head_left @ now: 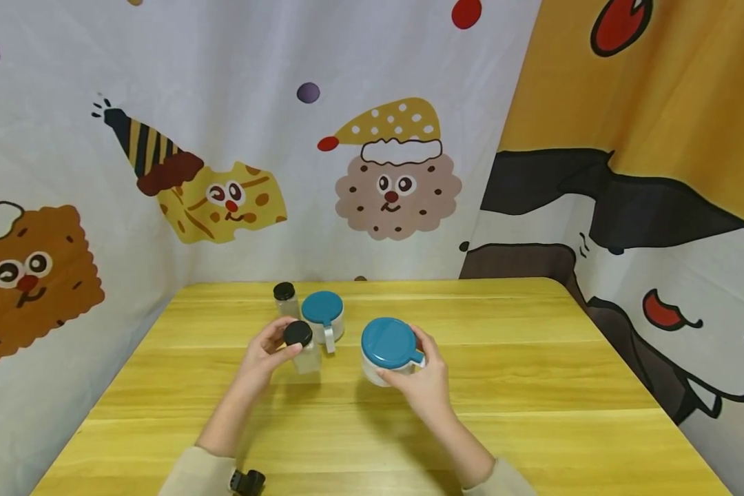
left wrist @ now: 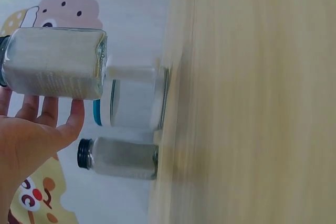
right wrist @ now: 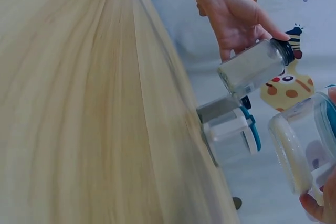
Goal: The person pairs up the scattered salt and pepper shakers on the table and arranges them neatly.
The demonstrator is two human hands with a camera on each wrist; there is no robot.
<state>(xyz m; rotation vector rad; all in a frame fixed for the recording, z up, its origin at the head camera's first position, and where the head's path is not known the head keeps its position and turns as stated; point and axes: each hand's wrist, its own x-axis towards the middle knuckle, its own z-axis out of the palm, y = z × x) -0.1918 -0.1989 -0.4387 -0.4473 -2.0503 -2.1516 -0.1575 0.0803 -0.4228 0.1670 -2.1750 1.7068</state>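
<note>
My left hand [head_left: 265, 355] grips a square glass jar [left wrist: 58, 64] with a black screw lid [head_left: 298, 333] and pale contents, held above the table. In my right hand [head_left: 430, 386] is a clear round jar [right wrist: 294, 150] with a blue lid [head_left: 389, 343], its handle side toward my palm and a pale layer at its bottom. Fingers and thumb pinch it from both sides, and it too is lifted off the tabletop. In the right wrist view both held jars tilt, the left one with its lid toward the curtain.
Behind the left hand, a second blue-lidded jar [head_left: 323, 308] with a white handle stands on the wooden table [head_left: 533, 372]. Next to it is another black-lidded glass jar [left wrist: 125, 158]. A cartoon-printed curtain [head_left: 235, 83] hangs along the table's far edge. A black wrist device [head_left: 248, 482] sits at the left sleeve.
</note>
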